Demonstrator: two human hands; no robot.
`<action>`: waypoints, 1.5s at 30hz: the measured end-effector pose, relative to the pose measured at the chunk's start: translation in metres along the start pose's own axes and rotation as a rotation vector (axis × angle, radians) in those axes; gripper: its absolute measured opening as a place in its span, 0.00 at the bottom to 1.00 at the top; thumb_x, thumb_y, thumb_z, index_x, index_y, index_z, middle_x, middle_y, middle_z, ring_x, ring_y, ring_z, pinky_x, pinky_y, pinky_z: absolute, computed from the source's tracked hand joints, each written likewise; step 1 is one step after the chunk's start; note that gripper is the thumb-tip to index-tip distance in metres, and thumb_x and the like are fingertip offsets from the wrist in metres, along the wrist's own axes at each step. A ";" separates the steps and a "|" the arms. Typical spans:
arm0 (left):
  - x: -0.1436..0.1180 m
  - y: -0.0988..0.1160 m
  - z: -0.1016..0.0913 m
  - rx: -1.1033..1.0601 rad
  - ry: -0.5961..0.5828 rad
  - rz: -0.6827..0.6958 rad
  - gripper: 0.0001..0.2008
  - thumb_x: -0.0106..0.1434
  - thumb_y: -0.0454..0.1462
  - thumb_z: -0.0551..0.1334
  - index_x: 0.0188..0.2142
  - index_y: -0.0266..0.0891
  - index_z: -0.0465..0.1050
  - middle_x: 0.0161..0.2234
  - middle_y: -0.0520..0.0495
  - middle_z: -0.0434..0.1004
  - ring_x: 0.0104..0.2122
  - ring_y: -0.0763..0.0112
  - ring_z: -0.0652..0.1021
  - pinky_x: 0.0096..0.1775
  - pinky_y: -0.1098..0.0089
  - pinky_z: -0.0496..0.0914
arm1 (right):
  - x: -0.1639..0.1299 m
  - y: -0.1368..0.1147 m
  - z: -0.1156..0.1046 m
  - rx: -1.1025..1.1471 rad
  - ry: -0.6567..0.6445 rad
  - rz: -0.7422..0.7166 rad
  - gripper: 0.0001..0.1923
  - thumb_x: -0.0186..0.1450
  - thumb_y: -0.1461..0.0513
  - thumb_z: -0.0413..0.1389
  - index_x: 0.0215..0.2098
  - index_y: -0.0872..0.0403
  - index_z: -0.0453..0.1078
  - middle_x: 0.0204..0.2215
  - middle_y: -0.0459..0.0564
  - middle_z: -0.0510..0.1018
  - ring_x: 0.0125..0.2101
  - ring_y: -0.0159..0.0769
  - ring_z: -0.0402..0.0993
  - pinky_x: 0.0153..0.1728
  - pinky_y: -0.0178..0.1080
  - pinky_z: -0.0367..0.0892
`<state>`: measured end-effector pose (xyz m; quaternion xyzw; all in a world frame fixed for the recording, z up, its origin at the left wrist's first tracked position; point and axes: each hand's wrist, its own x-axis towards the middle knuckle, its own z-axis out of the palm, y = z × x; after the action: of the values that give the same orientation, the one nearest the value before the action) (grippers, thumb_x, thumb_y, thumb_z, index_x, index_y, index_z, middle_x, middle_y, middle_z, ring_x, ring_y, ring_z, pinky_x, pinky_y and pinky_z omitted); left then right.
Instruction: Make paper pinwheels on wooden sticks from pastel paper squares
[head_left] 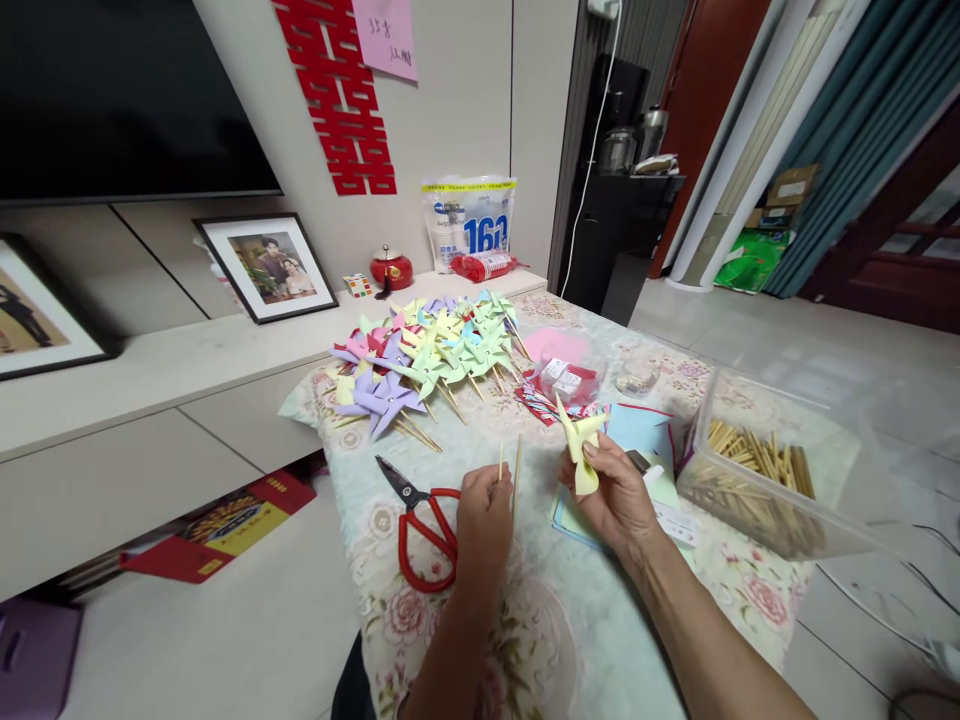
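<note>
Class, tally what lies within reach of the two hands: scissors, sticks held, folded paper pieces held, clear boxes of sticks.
Scissors: 1
Sticks in left hand: 2
Folded yellow paper piece in right hand: 1
Clear box of sticks: 1
Total: 5

A floral-clothed table (540,620) carries red scissors (420,525), finished pinwheels (427,355), coloured paper (641,430) and a stick tub (757,480).

A dark TV (120,90) hangs above a pale cabinet (150,400) with framed photos (266,265); grey tiled floor (825,340), teal curtains (847,150) beyond.
</note>
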<state>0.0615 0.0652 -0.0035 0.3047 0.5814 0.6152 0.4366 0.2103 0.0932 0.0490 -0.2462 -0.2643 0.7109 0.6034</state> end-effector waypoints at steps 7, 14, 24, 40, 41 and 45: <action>-0.013 0.026 0.004 -0.334 -0.048 -0.155 0.20 0.51 0.35 0.70 0.45 0.34 0.78 0.36 0.45 0.78 0.25 0.76 0.75 0.27 0.74 0.68 | -0.004 0.000 -0.001 -0.035 -0.134 0.027 0.10 0.51 0.61 0.71 0.27 0.54 0.75 0.19 0.42 0.72 0.20 0.28 0.65 0.23 0.31 0.64; -0.029 0.049 0.002 -0.445 -0.190 -0.161 0.32 0.55 0.43 0.71 0.58 0.37 0.70 0.30 0.54 0.71 0.17 0.85 0.62 0.17 0.79 0.49 | -0.012 -0.002 0.000 -0.249 -0.158 -0.019 0.13 0.51 0.57 0.73 0.29 0.53 0.77 0.24 0.45 0.77 0.25 0.32 0.70 0.29 0.35 0.67; -0.029 0.048 0.002 -0.505 -0.192 -0.198 0.29 0.53 0.45 0.73 0.53 0.40 0.77 0.26 0.55 0.69 0.20 0.83 0.61 0.22 0.78 0.56 | -0.017 -0.008 0.000 -0.738 -0.437 -0.319 0.05 0.66 0.58 0.63 0.35 0.51 0.78 0.35 0.50 0.77 0.36 0.38 0.73 0.38 0.40 0.68; -0.033 0.051 0.002 -0.486 -0.230 -0.177 0.25 0.55 0.43 0.71 0.52 0.39 0.77 0.22 0.58 0.62 0.18 0.82 0.59 0.19 0.79 0.51 | -0.020 -0.011 0.001 -0.943 -0.508 -0.452 0.09 0.71 0.57 0.56 0.39 0.50 0.78 0.34 0.50 0.76 0.36 0.38 0.73 0.39 0.40 0.67; -0.034 0.051 0.002 -0.491 -0.232 -0.175 0.24 0.55 0.43 0.71 0.51 0.39 0.77 0.22 0.58 0.62 0.18 0.82 0.59 0.19 0.79 0.51 | -0.020 -0.011 0.001 -0.951 -0.510 -0.461 0.09 0.71 0.58 0.56 0.39 0.50 0.77 0.34 0.50 0.76 0.36 0.38 0.72 0.39 0.40 0.67; -0.036 0.054 0.002 -0.505 -0.236 -0.177 0.24 0.56 0.42 0.70 0.52 0.38 0.77 0.21 0.58 0.61 0.19 0.81 0.59 0.19 0.78 0.51 | -0.020 -0.012 0.002 -0.981 -0.516 -0.477 0.09 0.71 0.59 0.55 0.38 0.51 0.77 0.33 0.50 0.75 0.36 0.38 0.71 0.39 0.40 0.66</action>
<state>0.0688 0.0375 0.0543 0.2039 0.3795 0.6601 0.6153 0.2211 0.0745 0.0589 -0.2495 -0.7471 0.3878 0.4787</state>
